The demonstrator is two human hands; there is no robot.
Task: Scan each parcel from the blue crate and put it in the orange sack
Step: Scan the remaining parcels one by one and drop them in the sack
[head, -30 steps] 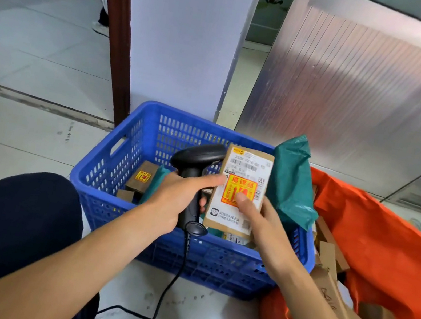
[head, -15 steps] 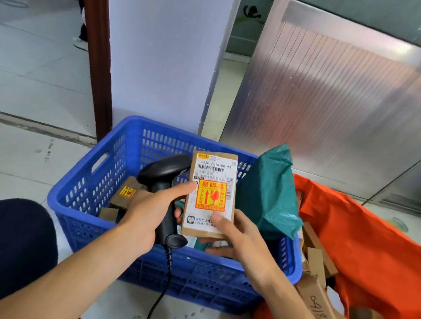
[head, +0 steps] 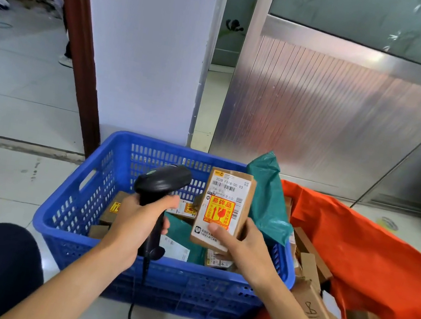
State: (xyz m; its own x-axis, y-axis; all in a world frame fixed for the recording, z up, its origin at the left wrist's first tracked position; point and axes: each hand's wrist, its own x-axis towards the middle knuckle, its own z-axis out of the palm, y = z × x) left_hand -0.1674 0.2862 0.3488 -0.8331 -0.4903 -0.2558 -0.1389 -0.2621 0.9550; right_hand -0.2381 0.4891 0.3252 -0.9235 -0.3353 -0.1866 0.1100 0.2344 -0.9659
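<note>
Cardboard parcel (head: 223,206) in right hand (head: 242,245), over crate (head: 181,283)

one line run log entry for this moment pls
left hand: grips scanner | right hand: holds labelled parcel above blue crate | orange sack: beside crate

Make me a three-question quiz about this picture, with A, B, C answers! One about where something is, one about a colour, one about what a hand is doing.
1. Where is the sack compared with the crate?
A. To its right
B. To its left
C. Inside it

2. What colour is the soft bag leaning in the crate?
A. Pink
B. Green
C. White

3. What is the left hand doing?
A. Resting flat on the floor
B. Holding nothing
C. Gripping the scanner

Answers:
1 A, the orange sack lies right of the blue crate.
2 B, the bag is dark green.
3 C, its fingers wrap the scanner's handle, while the right hand holds the box.
</note>
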